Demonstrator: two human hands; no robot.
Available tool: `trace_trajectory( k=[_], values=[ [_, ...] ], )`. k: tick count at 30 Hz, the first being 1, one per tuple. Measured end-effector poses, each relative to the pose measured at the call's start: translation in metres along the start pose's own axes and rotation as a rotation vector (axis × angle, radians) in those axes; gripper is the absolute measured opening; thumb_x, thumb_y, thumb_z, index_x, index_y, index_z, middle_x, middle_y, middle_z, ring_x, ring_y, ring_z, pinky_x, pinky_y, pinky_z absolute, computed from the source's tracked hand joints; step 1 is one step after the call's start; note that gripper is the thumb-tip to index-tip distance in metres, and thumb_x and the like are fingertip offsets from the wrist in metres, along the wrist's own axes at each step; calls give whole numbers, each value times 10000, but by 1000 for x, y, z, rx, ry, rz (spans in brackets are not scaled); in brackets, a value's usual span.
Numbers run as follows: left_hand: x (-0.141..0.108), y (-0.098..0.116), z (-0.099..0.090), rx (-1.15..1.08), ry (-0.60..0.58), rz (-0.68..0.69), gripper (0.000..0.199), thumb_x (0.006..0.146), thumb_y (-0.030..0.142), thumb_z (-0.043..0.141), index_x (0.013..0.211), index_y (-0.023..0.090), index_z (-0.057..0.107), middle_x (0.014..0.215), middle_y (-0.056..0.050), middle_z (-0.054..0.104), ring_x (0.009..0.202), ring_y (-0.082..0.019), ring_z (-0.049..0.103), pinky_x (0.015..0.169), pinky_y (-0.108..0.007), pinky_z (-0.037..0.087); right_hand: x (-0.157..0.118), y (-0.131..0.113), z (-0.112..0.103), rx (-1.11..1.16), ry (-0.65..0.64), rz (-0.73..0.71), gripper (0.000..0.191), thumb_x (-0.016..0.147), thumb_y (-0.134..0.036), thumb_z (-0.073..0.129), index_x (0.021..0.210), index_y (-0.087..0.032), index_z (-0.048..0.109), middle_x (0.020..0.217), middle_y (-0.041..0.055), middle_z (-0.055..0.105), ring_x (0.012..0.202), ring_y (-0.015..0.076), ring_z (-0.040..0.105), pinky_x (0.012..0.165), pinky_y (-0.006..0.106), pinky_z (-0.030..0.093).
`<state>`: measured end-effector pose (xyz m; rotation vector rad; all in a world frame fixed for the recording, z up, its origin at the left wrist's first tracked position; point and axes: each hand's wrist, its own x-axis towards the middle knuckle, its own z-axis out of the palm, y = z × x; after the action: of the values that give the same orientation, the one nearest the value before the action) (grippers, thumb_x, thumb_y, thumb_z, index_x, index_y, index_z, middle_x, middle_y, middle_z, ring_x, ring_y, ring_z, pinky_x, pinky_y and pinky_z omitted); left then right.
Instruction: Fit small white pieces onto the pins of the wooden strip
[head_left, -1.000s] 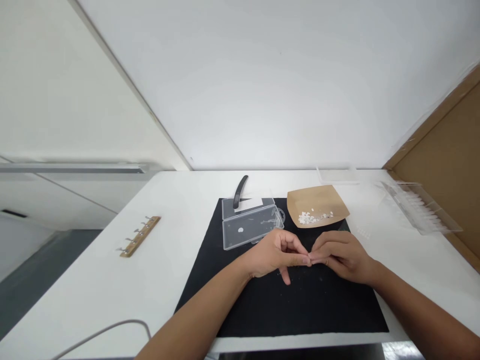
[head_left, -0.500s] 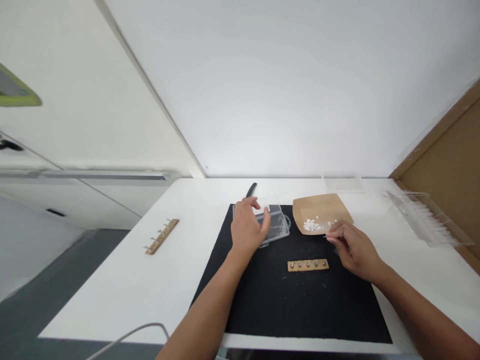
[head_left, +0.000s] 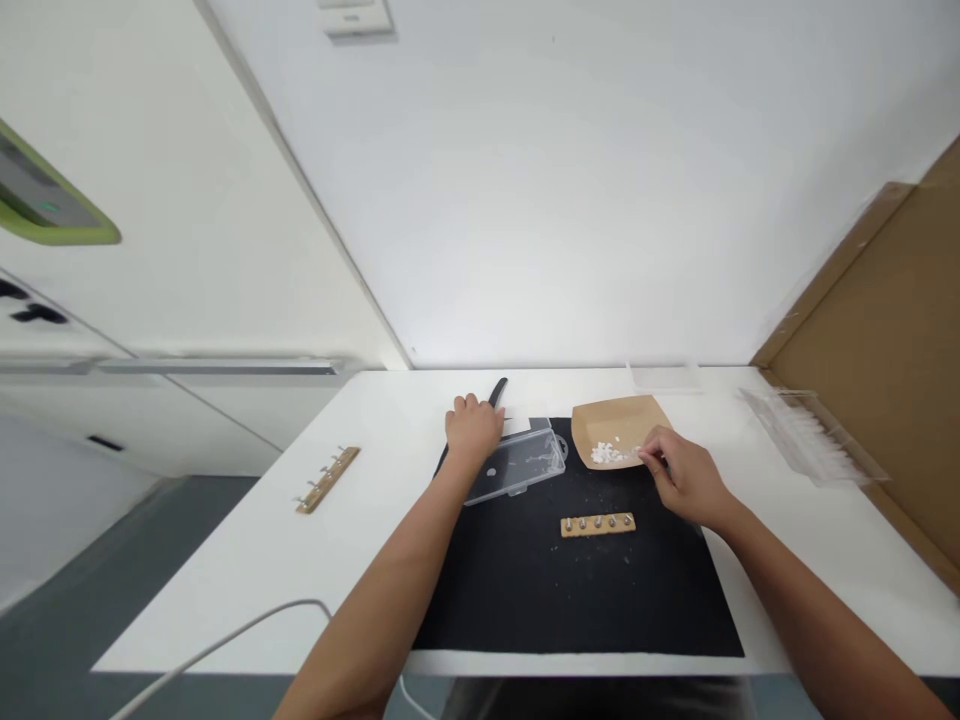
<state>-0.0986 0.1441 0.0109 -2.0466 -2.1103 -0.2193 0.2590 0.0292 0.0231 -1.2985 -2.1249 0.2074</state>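
My left hand is at the back left of the black mat, over the near end of a black-handled tool; what its fingers hold is hidden. Beside it lies an open clear plastic case with small clear pieces inside. My right hand has thumb and forefinger pinched at the right edge of a brown paper tray; anything between them is too small to make out. Small white pieces are heaped in the tray. A wooden strip with metal studs rests on the mat.
A second wooden strip with upright pins lies at the left of the white table. Clear plastic packs and a clear tray are at the back right. A white cable crosses the front left edge.
My left hand has moved back and left, from above the clear case to the black-handled tool. My right hand has shifted closer to the white pieces. The camera view has shifted slightly.
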Motion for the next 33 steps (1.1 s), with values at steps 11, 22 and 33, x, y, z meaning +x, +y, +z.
trace_trajectory(
  k=[11,22,33],
  values=[
    [-1,-3,0,-105,-8,-55,290,1007,247,473,1126,48,647,1155,-273,673,1196,-400,573,959,-469,459,-1,-1,3,29,16,-20,137,1061,-310,499,951,-237,534,959,36,675,808,195,638,710,329,462],
    [-52,62,-51,-550,7,315,282,1121,335,358,1262,182,548,1020,-87,749,859,-231,729,767,-320,519,1,-9,9,107,222,6,138,1078,-338,504,992,-241,551,955,49,665,829,197,643,729,338,509],
    [-84,97,-62,-817,-155,568,386,1123,365,381,946,185,673,857,-64,740,767,-203,689,705,-285,464,14,-31,30,44,335,30,138,1074,-343,525,997,-238,573,970,66,693,856,218,684,695,348,517]
  ],
)
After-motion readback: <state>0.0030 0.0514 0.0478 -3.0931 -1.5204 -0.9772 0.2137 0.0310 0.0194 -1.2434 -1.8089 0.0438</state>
